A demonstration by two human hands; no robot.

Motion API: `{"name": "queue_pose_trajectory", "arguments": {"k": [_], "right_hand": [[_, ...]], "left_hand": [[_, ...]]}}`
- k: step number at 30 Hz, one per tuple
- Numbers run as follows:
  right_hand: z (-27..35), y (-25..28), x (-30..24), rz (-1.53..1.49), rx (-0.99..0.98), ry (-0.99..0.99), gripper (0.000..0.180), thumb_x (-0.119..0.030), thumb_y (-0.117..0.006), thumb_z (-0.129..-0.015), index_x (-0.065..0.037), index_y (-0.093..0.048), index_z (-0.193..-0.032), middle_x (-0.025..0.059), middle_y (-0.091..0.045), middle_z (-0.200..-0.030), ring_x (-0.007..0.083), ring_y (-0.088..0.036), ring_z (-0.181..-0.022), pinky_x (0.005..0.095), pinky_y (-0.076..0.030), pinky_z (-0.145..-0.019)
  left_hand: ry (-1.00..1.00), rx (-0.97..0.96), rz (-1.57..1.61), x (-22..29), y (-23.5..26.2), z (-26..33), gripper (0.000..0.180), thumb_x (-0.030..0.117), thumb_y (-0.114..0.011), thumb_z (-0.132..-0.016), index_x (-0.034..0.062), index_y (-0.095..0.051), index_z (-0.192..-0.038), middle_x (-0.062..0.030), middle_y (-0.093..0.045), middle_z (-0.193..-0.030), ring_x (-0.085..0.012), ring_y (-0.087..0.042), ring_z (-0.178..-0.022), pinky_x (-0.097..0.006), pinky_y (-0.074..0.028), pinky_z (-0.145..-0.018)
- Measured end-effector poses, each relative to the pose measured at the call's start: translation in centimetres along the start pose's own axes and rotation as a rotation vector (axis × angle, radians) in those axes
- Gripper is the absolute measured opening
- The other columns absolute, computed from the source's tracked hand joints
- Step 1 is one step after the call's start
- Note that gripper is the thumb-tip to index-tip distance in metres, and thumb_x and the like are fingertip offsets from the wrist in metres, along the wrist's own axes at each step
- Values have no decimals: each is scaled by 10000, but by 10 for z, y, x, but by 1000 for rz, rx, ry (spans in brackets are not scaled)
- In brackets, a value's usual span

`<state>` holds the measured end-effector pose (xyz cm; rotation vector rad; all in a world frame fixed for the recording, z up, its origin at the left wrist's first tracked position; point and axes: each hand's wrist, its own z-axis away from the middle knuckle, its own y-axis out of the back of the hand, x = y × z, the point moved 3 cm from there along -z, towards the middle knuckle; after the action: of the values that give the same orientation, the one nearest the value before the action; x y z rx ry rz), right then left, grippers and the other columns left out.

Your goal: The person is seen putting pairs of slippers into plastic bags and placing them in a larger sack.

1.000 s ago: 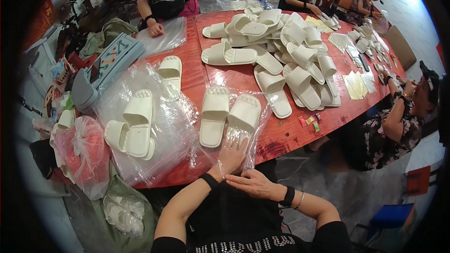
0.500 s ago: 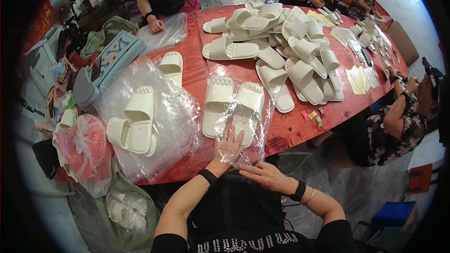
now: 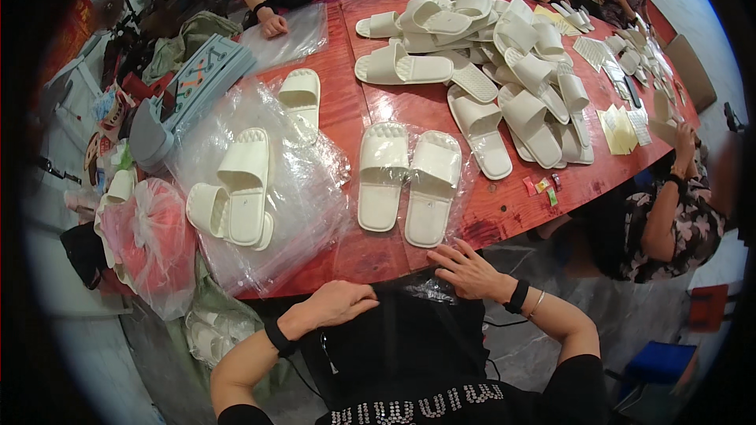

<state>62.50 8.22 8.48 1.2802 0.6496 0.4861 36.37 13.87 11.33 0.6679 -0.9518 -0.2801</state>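
A pair of cream slide slippers [image 3: 383, 189] lies side by side in a clear plastic bag [image 3: 468, 189] at the table's near edge. The bag's near end hangs crumpled over the edge. My right hand [image 3: 476, 274] is at that end, fingers spread, seeming to touch the film. My left hand [image 3: 335, 304] is just off the edge, left of the bag, with half-curled fingers and nothing seen in it. To the left, more cream slippers [image 3: 246, 181] rest on a stack of clear plastic bags [image 3: 303, 212].
A large heap of cream slippers [image 3: 528, 71] covers the middle of the red table [image 3: 335, 94]. Small wrapped sweets [image 3: 542, 186] and yellow paper slips [image 3: 618, 127] lie to the right. Grey-blue shoes or soles [image 3: 206, 71] and a pink-filled bag [image 3: 161, 244] crowd the left. Other people sit around.
My left hand has lifted off the bagged slippers and drawn back left past the table edge. My right hand remains by the bag's near end, its fingers now more spread.
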Motion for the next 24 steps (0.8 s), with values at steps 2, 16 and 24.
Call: {"name": "queue_pose_trajectory", "arguments": {"k": [2,16,24], "right_hand": [[3,-18,3,48,105,7,518,-169,-613,-656,-157,-488,-1158,67,-336,-1370,239,-299,-1270,459,-223,-1027],[-28,-47,64,-1353,678,-712,243,-215,-472,-917,-3,-484,-1035,79,-568,-819,146,-551,-738,299,-456,-664],[-20,-72,79,-1274,809,-1060,368,-118,-511,-843,4,-333,-1141,90,-551,-802,129,-549,-662,255,-458,-544]], "left_hand": [[-154,164,123,22,23,-16,462,316,-645,-761,76,-525,-1137,-168,-413,-1251,-342,-405,-1144,-412,-400,-876],[-92,415,-355,-41,-17,-53,299,177,-575,-771,129,-541,-1064,-83,-570,-1099,-240,-482,-1106,-454,-335,-902],[-201,1109,-519,19,35,-55,329,113,-569,-734,139,-587,-1061,-81,-547,-1015,-278,-519,-911,-382,-377,-761]]}}
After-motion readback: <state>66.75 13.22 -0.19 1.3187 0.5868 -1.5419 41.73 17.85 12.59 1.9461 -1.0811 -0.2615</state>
